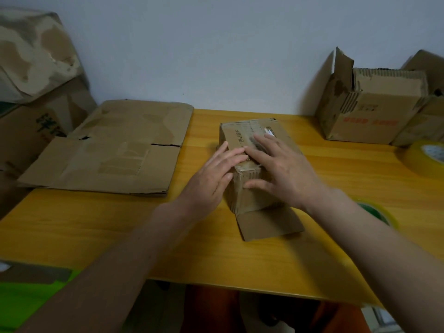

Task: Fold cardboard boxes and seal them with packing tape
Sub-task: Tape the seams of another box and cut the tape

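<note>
Both forearms reached over the yellow table (96,227) to the small cardboard box (242,133) at its middle. The left hand (211,174) and right hand (283,169) pressed flat, fingers straight and slightly spread, apparently smoothing tape. Next, its near flap (269,224) needed closing with 1 tape roll (425,157).

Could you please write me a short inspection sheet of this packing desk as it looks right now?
Surface: yellow wooden desk.
Job's things: small box at centre, near flap lying open; two tape rolls at right.
Clutter: flattened carton at left; open box at back right.
Hands: left hand and right hand flat on the small box.
Cables: nothing seen.
Surroundings: plain wall; stacked cartons far left.
</note>
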{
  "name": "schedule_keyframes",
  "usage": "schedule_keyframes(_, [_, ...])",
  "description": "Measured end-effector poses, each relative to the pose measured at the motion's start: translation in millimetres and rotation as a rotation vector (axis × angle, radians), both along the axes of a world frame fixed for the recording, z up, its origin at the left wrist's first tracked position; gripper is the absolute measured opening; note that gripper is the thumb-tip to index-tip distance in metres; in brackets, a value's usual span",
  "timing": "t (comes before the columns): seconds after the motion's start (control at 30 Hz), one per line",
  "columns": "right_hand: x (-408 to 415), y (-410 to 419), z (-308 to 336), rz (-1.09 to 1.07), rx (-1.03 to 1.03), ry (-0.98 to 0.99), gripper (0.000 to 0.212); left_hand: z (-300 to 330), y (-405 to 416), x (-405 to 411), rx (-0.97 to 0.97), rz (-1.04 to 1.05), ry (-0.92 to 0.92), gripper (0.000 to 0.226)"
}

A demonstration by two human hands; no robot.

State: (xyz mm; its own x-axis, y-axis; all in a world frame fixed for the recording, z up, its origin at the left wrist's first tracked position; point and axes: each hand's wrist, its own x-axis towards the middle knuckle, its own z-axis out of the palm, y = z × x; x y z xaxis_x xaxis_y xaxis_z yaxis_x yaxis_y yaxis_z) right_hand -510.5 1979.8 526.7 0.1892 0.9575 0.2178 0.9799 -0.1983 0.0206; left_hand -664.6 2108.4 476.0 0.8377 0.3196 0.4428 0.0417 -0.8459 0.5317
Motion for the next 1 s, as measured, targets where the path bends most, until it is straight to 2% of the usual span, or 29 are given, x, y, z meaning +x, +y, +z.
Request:
schedule_keyframes(0.07, [-3.1, -0.8, 5.4, -0.004, -0.045, 0.088, 0.094, -0.4, 0.2, -0.7, -0.004, -0.008, -0.006, 0.047])
schedule_keyframes(0.17, [-4.1, 0.2, 22.9, -0.049, -0.075, 0.452, 0.096, -0.4, 0.9, -1.5, -0.017, -0.01, -0.024, 0.049])
schedule_keyframes(0.2, [-5.7, 1.3, 25.4, -0.067, -0.052, 0.507, 0.093, -0.4, 1.3, -1.5, -0.017, -0.009, -0.029, 0.049])
schedule_keyframes(0.33, [-14.4, 5.8, 16.6, -0.111, 0.024, 0.291, 0.085, -1.3, 2.2, -1.1, -0.019, -0.01, -0.039, 0.048])
schedule_keyframes(0.43, [-14.3, 5.3, 11.9, -0.086, 0.081, 0.253, 0.083, -2.7, 3.8, -0.1, -0.001, -0.006, -0.048, 0.047])
schedule_keyframes(0.53, [-13.9, 3.5, 5.3, -0.048, 0.013, 0.056, 0.096, -3.0, 3.9, 1.1, 0.011, -0.002, -0.056, 0.046])
schedule_keyframes(0.7, [-15.5, 3.1, 18.2, -0.062, -0.088, 0.25, 0.113, -2.1, 3.6, 2.2, -0.022, 0.005, -0.071, 0.047])
schedule_keyframes(0.83, [-31.8, 12.6, 5.4, -0.196, 0.061, 0.102, 0.09, -2.3, 2.3, 3.0, -0.086, 0.02, -0.114, 0.052])
schedule_keyframes(1.0, [-49.1, 28.9, -4.6, -0.306, 0.107, 0.023, 0.085, 2.9, 9.1, 2.6, -0.114, -0.026, -0.111, 0.058])
